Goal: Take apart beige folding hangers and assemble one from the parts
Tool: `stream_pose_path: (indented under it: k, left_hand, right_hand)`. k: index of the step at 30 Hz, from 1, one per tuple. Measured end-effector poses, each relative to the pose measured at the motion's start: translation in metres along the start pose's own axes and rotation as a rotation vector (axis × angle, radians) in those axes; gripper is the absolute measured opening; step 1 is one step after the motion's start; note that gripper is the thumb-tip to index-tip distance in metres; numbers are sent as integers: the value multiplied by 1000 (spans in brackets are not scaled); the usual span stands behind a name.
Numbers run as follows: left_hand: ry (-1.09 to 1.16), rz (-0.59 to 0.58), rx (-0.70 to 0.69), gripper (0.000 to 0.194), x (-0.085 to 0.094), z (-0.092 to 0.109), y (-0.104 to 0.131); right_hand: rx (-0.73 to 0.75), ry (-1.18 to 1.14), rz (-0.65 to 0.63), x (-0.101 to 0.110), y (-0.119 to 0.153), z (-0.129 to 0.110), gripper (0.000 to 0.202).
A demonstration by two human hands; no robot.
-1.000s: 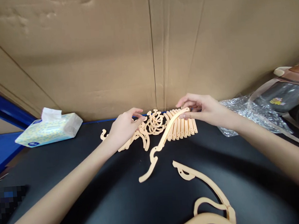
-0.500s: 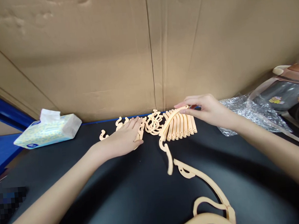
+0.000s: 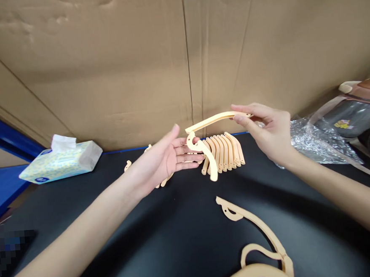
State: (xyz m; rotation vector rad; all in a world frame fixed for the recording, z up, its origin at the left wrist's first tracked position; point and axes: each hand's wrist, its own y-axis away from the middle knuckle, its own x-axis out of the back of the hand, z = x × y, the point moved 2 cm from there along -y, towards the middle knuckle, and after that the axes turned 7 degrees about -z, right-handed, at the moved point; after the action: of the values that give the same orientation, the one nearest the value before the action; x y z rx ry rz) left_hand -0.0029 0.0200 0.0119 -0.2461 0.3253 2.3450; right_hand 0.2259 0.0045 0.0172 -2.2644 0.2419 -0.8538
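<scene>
Where the left hand (image 3: 161,163) spreads palm-up, empty, by the dangling hook, the joint could slip apart if bumped. Right fingers pinch the raised curved strip (image 3: 213,119) by one end, so it might swivel loose.

- no readable text anywhere tbh
- tissue pack (image 3: 60,163), well left of the right hand (image 3: 268,130) and its grip on the piece (image 3: 213,119): dark blue oval logo (image 3: 42,180) low on the side, lettering too small to read
- jug (image 3: 351,112), right of the grip: yellowish sticker (image 3: 343,124) on its body, can't make out any words on it
</scene>
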Motion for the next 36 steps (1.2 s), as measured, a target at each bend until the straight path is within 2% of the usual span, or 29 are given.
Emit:
stream_pose_path:
  k: [2, 3, 6, 8, 12, 16, 19, 21, 23, 25, 27, 30, 33, 35, 36]
  left_hand:
    - [8, 72, -66, 23, -2, -3, 1]
    - [-6, 112, -90, 18, -3, -5, 2]
    - [-111, 193, -91, 20, -10, -11, 3]
    - [-206, 225, -72, 22, -15, -15, 3]
    - [-348, 198, -27, 27, -22, -26, 3]
    - [-342, 125, -5, 29, -26, -38, 2]
    - [-466, 150, 7, 30, -28, -41, 3]
    - [-767, 231, -23, 28, -31, -37, 7]
    - [-1132, 356, -48, 25, -35, -27, 12]
    - [-1415, 453, -8, 25, -36, -14, 16]
    - [-1595, 496, 61, 29, -28, -2, 19]
    - [-1716, 513, 99, 34, 2, 14, 20]
    - [-1695, 525, 245, 31, 41, 17, 16]
    - [-1845, 615, 308, 28, 53, 17, 14]
    - [-1963, 683, 309, 29, 52, 16, 13]
  right_hand:
    - [145, 176, -32, -2, 4, -4, 24]
    - [229, 297, -66, -4, 6, -7, 25]
    - [460, 650, -173, -12, 13, -14, 28]
    - [539, 783, -224, -17, 16, -19, 28]
    - [577, 825, -314, -25, 22, -30, 25]
    - [673, 793, -426, -35, 33, -38, 25]
    - [563, 740, -541, -40, 35, -38, 28]
    - [349, 573, -655, -42, 32, -33, 25]
    - [64, 294, -716, -42, 24, -21, 22]
    - [-190, 4, -663, -40, 16, -4, 31]
    - [-321, -145, -527, -37, 7, 15, 35]
    - [-342, -178, -344, -29, -3, 36, 35]
    - [-234, -89, -235, -20, -7, 35, 28]
    - [-112, 39, -216, -16, -7, 26, 22]
    - [-39, 134, -223, -15, -5, 20, 19]
